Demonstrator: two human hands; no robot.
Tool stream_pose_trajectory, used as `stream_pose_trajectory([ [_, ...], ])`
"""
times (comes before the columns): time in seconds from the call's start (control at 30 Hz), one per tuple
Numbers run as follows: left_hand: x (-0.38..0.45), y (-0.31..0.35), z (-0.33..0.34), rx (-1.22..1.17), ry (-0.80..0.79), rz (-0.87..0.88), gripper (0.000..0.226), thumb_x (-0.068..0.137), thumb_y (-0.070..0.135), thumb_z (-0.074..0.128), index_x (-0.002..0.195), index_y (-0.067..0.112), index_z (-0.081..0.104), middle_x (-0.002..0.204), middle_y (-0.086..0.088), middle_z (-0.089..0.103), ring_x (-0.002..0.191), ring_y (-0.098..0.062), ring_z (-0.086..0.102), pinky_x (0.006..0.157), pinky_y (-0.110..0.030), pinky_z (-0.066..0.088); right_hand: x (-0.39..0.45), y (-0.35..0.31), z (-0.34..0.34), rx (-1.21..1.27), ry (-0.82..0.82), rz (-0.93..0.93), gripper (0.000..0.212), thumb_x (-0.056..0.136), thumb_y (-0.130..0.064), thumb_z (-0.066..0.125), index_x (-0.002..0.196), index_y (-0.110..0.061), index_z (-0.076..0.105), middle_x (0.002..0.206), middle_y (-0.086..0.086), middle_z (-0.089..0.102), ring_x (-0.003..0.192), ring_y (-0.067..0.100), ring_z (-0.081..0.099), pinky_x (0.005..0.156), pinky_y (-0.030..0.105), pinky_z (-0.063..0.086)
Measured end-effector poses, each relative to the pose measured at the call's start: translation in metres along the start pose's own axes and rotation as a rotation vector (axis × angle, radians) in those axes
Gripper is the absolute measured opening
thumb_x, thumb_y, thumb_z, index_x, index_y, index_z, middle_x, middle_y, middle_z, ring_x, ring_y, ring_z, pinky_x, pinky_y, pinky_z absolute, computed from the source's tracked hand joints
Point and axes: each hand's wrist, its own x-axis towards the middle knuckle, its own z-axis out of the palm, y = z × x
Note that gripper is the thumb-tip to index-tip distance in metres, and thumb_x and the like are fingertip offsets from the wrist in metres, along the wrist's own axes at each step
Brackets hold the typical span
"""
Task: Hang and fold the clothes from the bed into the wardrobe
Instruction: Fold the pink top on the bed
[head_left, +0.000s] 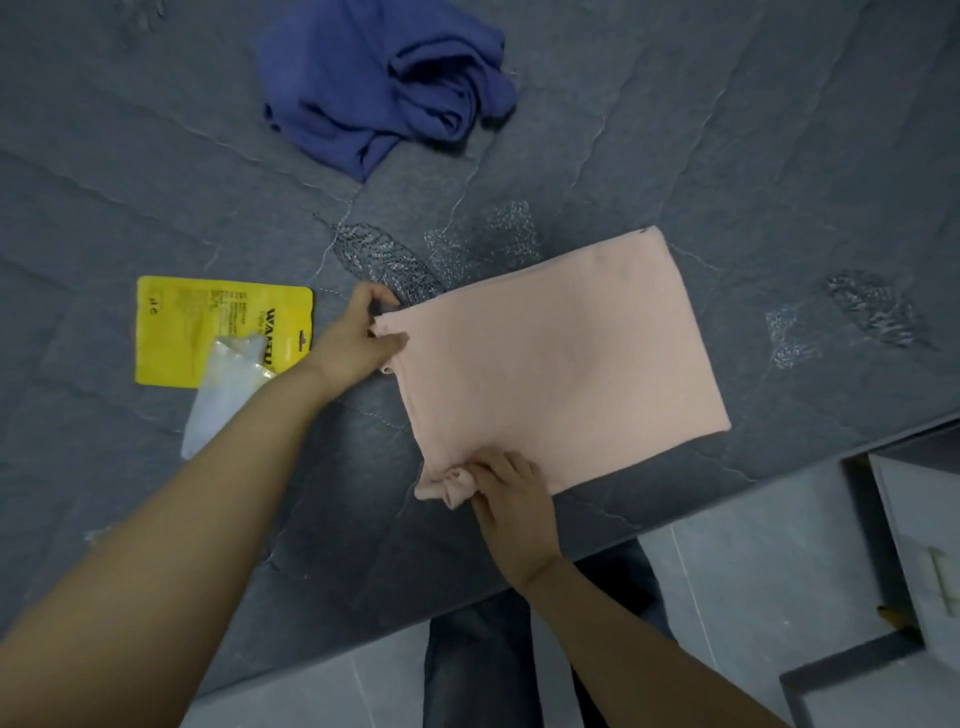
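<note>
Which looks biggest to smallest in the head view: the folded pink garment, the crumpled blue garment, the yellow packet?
1. Folded pink garment, clearly the largest.
2. Crumpled blue garment; it lies farther from the camera, so its true size is unsure.
3. Yellow packet, smallest.

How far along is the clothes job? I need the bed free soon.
Partway. The pink garment already lies folded into a flat rectangle on the bed. In hand: the left hand grips its far corner and the right hand pinches the near one. Left: the blue garment lies crumpled further back, unfolded. The wardrobe is not in view, so nothing shows as put away.
</note>
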Motion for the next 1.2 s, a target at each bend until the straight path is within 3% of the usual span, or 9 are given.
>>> stream_pose_trajectory([
  [0.13, -0.034, 0.025, -0.009, -0.374, -0.055, -0.035, 0.033, 0.091, -0.005, 0.057, 0.102, 0.027, 0.057, 0.076, 0.003, 0.06, 0.058, 0.0, 0.055, 0.053, -0.013, 0.045, 0.0, -0.022, -0.046, 0.719, 0.046, 0.417, 0.023, 0.102, -0.008, 0.046, 0.099, -0.019, 0.066, 0.095, -0.014, 0.069, 0.09, -0.001, 0.06, 0.085, 0.013, 0.048],
  [0.2, -0.062, 0.041, -0.009, -0.446, -0.056, -0.04, 0.026, 0.092, -0.004, 0.054, 0.095, 0.018, 0.068, 0.079, 0.005, 0.064, 0.07, -0.005, 0.055, 0.06, -0.014, 0.043, -0.005, -0.028, -0.083, 1.002, 0.043, 0.558, 0.025, 0.104, -0.015, 0.04, 0.113, -0.018, 0.064, 0.108, -0.008, 0.07, 0.104, 0.008, 0.063, 0.096, 0.019, 0.048],
  [0.3, -0.115, 0.067, -0.022, -0.558, -0.041, -0.054, 0.028, 0.092, -0.007, 0.051, 0.103, 0.01, 0.07, 0.093, -0.005, 0.069, 0.089, -0.018, 0.058, 0.073, -0.017, 0.049, -0.004, -0.032, -0.151, 1.011, 0.024, 0.536, 0.031, 0.104, -0.015, 0.039, 0.126, -0.014, 0.06, 0.121, 0.001, 0.068, 0.115, 0.018, 0.062, 0.103, 0.029, 0.046],
  [0.4, -0.177, 0.098, -0.04, -0.567, -0.14, 0.02, 0.059, 0.08, -0.021, 0.058, 0.129, 0.012, 0.055, 0.119, -0.004, 0.067, 0.107, -0.01, 0.064, 0.089, -0.018, 0.051, 0.005, -0.045, -0.221, 0.943, 0.033, 0.435, 0.028, 0.1, -0.021, 0.044, 0.118, -0.017, 0.066, 0.114, -0.003, 0.072, 0.107, 0.011, 0.066, 0.09, 0.023, 0.053],
  [0.47, -0.217, 0.122, -0.042, -0.388, 0.035, 0.059, 0.064, 0.077, -0.026, 0.059, 0.128, 0.012, 0.052, 0.117, -0.002, 0.065, 0.099, 0.004, 0.063, 0.085, -0.013, 0.049, 0.009, -0.056, -0.262, 0.96, -0.01, 0.37, 0.029, 0.095, -0.03, 0.048, 0.111, -0.017, 0.069, 0.104, -0.003, 0.075, 0.096, 0.01, 0.069, 0.075, 0.019, 0.055],
  [0.63, -0.324, 0.173, -0.028, -0.146, 0.738, 0.065, 0.024, 0.078, 0.002, 0.077, 0.09, 0.022, 0.072, 0.071, 0.014, 0.069, 0.064, 0.005, 0.056, 0.065, -0.02, 0.047, 0.016, -0.093, -0.339, 0.957, -0.2, 0.095, 0.027, 0.1, -0.023, 0.047, 0.111, -0.013, 0.07, 0.108, 0.005, 0.074, 0.096, 0.013, 0.068, 0.084, 0.027, 0.055],
  [0.93, -0.598, 0.231, 0.047, -0.247, 1.227, -0.058, 0.018, 0.077, 0.004, 0.079, 0.08, 0.019, 0.071, 0.084, -0.011, 0.065, 0.074, -0.01, 0.057, 0.071, -0.025, 0.043, -0.055, -0.251, -0.434, 0.712, -0.599, -0.569, 0.029, 0.099, -0.043, 0.046, 0.094, -0.032, 0.072, 0.089, -0.012, 0.074, 0.082, -0.005, 0.064, 0.067, 0.009, 0.047],
  [1.07, -0.73, 0.246, 0.097, -0.581, 1.453, -0.035, 0.016, 0.083, 0.012, 0.072, 0.098, 0.015, 0.072, 0.106, -0.003, 0.065, 0.095, -0.012, 0.058, 0.086, -0.03, 0.042, -0.139, -0.337, -0.441, 0.676, -0.754, -0.825, 0.035, 0.101, -0.044, 0.042, 0.093, -0.023, 0.07, 0.084, -0.012, 0.072, 0.076, -0.004, 0.061, 0.066, 0.012, 0.046],
  [1.2, -0.849, 0.271, 0.15, -0.962, 1.719, 0.134, 0.036, 0.083, 0.027, 0.062, 0.117, 0.014, 0.066, 0.103, 0.0, 0.074, 0.09, -0.013, 0.069, 0.071, -0.026, 0.055, -0.256, -0.41, -0.434, 0.688, -1.05, -0.923, 0.044, 0.098, -0.047, 0.048, 0.074, -0.014, 0.063, 0.066, -0.006, 0.063, 0.06, 0.004, 0.054, 0.051, 0.014, 0.043],
])
